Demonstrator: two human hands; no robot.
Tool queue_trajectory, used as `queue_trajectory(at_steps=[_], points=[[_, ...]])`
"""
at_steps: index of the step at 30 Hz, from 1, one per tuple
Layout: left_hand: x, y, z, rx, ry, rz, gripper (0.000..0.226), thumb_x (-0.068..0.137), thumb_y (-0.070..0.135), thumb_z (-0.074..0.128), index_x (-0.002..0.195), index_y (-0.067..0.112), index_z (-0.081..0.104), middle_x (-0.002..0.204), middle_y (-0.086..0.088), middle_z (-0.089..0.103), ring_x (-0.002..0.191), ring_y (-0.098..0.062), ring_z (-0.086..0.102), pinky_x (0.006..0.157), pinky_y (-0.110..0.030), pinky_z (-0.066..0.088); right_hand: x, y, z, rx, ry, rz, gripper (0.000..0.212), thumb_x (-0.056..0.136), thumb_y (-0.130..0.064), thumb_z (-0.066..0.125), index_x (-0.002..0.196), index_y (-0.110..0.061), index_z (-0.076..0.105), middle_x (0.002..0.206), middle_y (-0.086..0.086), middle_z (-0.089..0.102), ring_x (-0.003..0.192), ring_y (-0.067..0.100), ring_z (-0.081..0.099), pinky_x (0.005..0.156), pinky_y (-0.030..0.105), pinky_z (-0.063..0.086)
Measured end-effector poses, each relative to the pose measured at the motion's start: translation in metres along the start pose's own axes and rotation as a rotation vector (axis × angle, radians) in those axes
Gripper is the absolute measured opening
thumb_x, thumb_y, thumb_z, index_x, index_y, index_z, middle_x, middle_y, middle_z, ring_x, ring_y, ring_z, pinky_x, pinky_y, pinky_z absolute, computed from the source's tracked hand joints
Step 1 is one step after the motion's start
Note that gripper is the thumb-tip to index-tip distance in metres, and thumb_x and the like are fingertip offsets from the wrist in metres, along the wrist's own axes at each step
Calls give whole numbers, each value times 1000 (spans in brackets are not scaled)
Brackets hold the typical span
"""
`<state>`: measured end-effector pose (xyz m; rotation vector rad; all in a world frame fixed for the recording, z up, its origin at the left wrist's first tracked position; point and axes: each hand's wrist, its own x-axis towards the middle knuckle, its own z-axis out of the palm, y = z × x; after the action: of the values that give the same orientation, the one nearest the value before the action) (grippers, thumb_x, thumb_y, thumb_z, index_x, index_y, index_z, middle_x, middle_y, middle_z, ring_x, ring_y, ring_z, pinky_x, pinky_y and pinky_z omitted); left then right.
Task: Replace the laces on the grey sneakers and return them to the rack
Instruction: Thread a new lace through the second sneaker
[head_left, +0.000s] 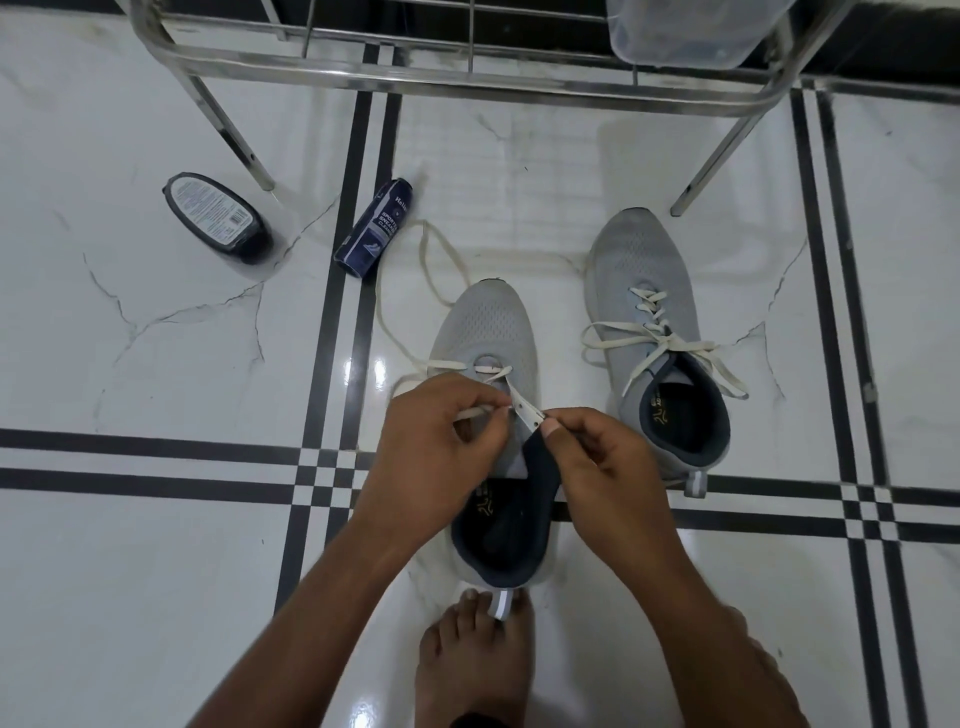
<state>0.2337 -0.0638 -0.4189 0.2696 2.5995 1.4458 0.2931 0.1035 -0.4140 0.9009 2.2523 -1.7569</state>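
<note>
Two grey sneakers stand on the tiled floor. The left sneaker (488, 332) is only laced through its lowest eyelets, and its white lace (415, 270) trails in a long loop toward the upper left. My left hand (441, 431) pinches a lace end beside the tongue. My right hand (597, 457) pinches the shoe's right eyelet strip, pulling it up. The right sneaker (644, 291) is laced with a white lace (654, 338) whose loose ends spread to both sides. The steel shoe rack (467, 78) stands behind them.
A dark blue cleaner can (375, 228) lies on the floor left of the shoes. A black polish bottle (218, 218) lies further left by a rack leg. A clear plastic container (691, 31) sits on the rack. My bare foot (467, 665) touches the left sneaker's heel.
</note>
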Motion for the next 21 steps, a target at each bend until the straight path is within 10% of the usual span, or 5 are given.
queue_trajectory(at_steps=[16, 21], points=[[-3, 6, 15, -75, 49, -85, 32, 95, 10, 78, 118, 24, 60, 91, 16, 77, 90, 2, 73, 77, -7, 51, -1, -4, 0, -3, -39, -25, 14, 104, -19, 68, 100, -25, 79, 91, -13, 78, 88, 6, 74, 77, 17, 58], [-3, 4, 15, -81, 29, -98, 26, 96, 14, 79, 115, 24, 65, 96, 21, 78, 94, 8, 72, 82, -10, 54, 9, -16, -1, 238, -72, 256, 25, 109, -27, 60, 100, -22, 83, 94, 0, 82, 90, 17, 79, 86, 38, 66]])
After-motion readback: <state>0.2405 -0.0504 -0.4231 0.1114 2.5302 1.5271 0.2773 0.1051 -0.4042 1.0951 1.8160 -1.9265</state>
